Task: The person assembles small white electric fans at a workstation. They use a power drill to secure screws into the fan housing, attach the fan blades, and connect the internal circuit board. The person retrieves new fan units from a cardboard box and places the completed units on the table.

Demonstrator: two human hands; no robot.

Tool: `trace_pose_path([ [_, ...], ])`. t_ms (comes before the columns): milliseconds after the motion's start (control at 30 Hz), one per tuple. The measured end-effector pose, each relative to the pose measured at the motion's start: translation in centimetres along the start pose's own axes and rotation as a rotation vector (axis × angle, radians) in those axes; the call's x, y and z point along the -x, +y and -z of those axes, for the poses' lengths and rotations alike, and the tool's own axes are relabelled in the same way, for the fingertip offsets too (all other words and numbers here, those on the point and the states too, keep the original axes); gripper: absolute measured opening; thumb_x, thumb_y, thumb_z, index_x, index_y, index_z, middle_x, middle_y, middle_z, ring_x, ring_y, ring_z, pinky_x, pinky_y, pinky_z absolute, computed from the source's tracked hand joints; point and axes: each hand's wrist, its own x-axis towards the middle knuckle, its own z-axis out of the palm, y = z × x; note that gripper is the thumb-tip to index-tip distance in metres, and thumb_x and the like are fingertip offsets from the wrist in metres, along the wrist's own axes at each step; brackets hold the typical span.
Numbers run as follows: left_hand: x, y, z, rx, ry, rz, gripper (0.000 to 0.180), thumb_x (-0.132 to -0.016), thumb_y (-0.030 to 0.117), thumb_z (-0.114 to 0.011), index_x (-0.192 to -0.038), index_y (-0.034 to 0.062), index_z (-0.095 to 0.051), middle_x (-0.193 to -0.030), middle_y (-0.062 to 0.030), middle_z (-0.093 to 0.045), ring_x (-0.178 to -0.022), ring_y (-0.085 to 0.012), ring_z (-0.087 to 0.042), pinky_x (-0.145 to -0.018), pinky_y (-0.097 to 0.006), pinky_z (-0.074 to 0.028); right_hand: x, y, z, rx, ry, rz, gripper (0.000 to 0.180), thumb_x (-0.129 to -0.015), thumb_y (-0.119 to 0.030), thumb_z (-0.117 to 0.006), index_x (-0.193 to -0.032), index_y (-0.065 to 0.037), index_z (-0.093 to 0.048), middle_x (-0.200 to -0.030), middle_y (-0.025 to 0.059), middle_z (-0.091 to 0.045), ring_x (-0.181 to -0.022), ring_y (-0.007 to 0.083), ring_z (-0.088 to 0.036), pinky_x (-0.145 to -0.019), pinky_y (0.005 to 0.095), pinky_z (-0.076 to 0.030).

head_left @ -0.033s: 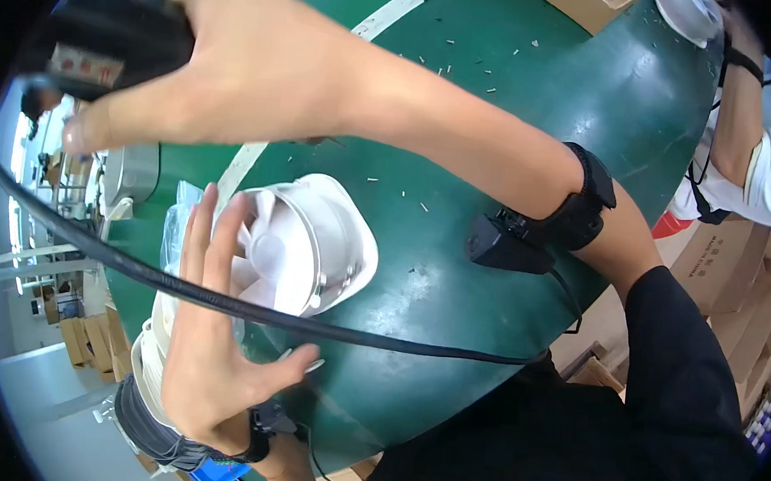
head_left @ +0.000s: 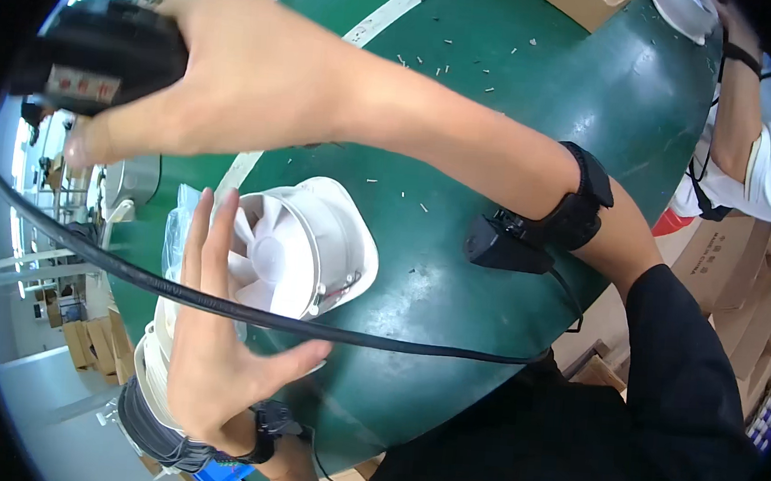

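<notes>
While the right hand wraps its fingers tight around a black power tool at about ten o'clock in the view, the left hand is spread flat with fingers apart, gripping nothing, its palm set against the near side of a white round fan housing. That fan sits near the centre, slightly toward eight o'clock, on a green table, its pale blades facing the open hand. A black cable runs from nine o'clock across the left palm toward four o'clock. A black strap circles the right forearm. At one o'clock another person's arm reaches over the table edge beside cardboard boxes.
</notes>
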Motion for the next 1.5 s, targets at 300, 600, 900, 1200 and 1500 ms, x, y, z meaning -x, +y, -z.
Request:
trace_pose_path([
  [300,0.3,-1.5,-0.9,-0.127,0.067,0.015,0.114,-0.06,0.032,-0.093,-0.155,0.0014,-0.037,-0.152,-0.0325,-0.039,-0.134,-0.052,-0.048,-0.111,-0.055,-0.042,0.4,-1.3,-0.1,0.025,-0.126,-0.096,0.059,-0.069,-0.053,-0.086,-0.086,0.003,-0.077,-0.075,0.017,-0.074,-0.07,0.028,-0.073,-0.072,0.0367,-0.059],
  [600,-0.3,-1.1,-3.3,-0.209,0.126,0.306,0.121,-0.059,0.038,-0.094,-0.161,0.0171,-0.033,-0.152,-0.0336,-0.038,-0.128,-0.0586,-0.048,-0.107,-0.057,-0.044,-2.3,-6.1,5.2,-0.039,-0.042,-0.008,0.041,-0.087,-0.043,-0.079,-0.09,-0.003,-0.07,-0.065,0.0038,-0.064,-0.056,0.0128,-0.061,-0.054,0.0292,-0.05],
  [900,-8.7,-13.1,0.2,-0.285,0.103,0.674,0.135,-0.054,0.055,-0.095,-0.164,0.0188,-0.025,-0.152,-0.0355,-0.038,-0.134,-0.0572,-0.047,-0.113,-0.057,-0.041,-3.3,-7.8,11.4,-0.14,0.118,0.061,0.026,-0.1,-0.026,-0.072,-0.089,-0.004,-0.065,-0.063,-0.0014,-0.057,-0.047,0.0067,-0.053,-0.044,0.0231,-0.04],
  [1200,-14.5,-25.7,3.6,-0.233,-0.024,0.121,0.13,-0.057,0.033,-0.095,-0.164,0.0122,-0.025,-0.153,-0.0208,-0.044,-0.143,-0.0396,-0.043,-0.121,-0.044,-0.033,-3.2,-9.3,12.3,-0.155,0.059,0.062,0.024,-0.097,-0.025,-0.075,-0.094,-0.005,-0.063,-0.061,-0.0011,-0.055,-0.047,0.0071,-0.052,-0.044,0.0224,-0.042],
  [1500,-13.2,-24.5,3.9,0.387,0.082,0.367,0.129,-0.073,0.038,-0.093,-0.165,0.0048,-0.009,-0.158,-0.0264,-0.04,-0.143,-0.0324,-0.046,-0.12,-0.041,-0.036,-2.9,-8.8,13.5,-0.108,0.072,0.118,0.021,-0.101,-0.022,-0.07,-0.097,-0.003,-0.06,-0.061,-0.001,-0.055,-0.047,0.0064,-0.05,-0.043,0.0216,-0.04],
])
